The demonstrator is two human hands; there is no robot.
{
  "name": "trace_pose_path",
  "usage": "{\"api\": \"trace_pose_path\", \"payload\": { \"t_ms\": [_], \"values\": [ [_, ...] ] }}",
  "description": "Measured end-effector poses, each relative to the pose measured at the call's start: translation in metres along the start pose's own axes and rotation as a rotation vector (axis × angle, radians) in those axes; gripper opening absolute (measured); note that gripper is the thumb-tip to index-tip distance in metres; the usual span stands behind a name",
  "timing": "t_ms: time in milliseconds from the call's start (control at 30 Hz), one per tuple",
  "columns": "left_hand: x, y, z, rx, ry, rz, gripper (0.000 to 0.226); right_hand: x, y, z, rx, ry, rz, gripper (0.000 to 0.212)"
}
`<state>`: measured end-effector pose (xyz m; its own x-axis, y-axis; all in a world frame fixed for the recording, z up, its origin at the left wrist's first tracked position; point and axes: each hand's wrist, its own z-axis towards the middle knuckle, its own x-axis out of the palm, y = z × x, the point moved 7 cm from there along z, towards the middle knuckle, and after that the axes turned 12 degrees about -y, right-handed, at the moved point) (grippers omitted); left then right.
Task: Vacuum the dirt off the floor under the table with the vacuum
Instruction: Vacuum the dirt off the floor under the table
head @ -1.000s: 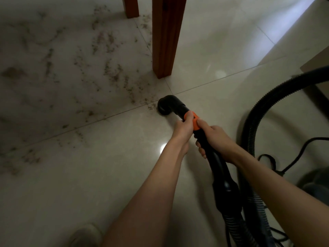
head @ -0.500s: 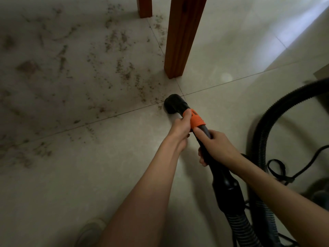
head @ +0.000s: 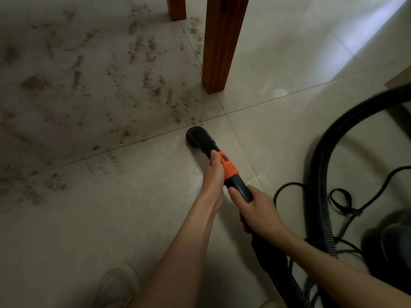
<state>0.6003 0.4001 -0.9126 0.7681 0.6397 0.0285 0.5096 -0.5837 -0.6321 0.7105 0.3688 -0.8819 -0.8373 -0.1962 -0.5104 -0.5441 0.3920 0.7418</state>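
Note:
The vacuum's black nozzle (head: pixel 195 136) sits low on the pale tiled floor, just short of a tile seam. Behind it the wand carries an orange collar (head: pixel 228 166). My left hand (head: pixel 214 174) grips the wand at that collar. My right hand (head: pixel 255 207) grips the black wand a little further back. Brown dirt (head: pixel 153 85) is strewn over the tiles beyond and to the left of the nozzle, reaching a wooden table leg (head: pixel 222 45).
A second table leg (head: pixel 176 7) stands further back. The black ribbed hose (head: pixel 322 174) loops at the right, with a cable (head: pixel 347 203) and the dark vacuum body (head: pixel 391 238) beside it. My shoe (head: pixel 115 285) shows at the bottom.
The nozzle has drawn back toward me and a little left, away from the table leg and off the seam. Both hands kept their grip.

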Motion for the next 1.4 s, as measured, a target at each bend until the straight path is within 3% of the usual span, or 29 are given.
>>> {"api": "trace_pose_path", "payload": {
  "t_ms": [233, 467, 600, 767, 1067, 1400],
  "values": [
    [-0.028, -0.001, 0.008, -0.033, -0.069, -0.145, 0.038, 0.023, 0.006, -0.007, -0.115, 0.020, -0.206, 0.040],
    [-0.015, -0.012, 0.013, -0.005, -0.050, -0.073, 0.041, 0.019, 0.011, 0.001, -0.101, 0.019, -0.090, 0.036],
    [-0.003, -0.021, 0.021, -0.017, 0.000, -0.043, 0.044, 0.017, 0.006, 0.008, -0.036, 0.109, -0.065, 0.034],
    [0.003, -0.037, 0.032, -0.004, -0.009, -0.027, 0.039, 0.018, 0.016, 0.014, -0.064, 0.074, -0.097, 0.039],
    [-0.043, -0.048, 0.058, 0.042, -0.179, -0.077, 0.041, 0.052, 0.038, 0.020, -0.151, 0.181, -0.176, 0.041],
    [-0.035, -0.062, 0.082, 0.013, -0.131, -0.129, 0.039, 0.057, 0.051, 0.043, -0.216, 0.123, -0.315, 0.049]
  ]
}}
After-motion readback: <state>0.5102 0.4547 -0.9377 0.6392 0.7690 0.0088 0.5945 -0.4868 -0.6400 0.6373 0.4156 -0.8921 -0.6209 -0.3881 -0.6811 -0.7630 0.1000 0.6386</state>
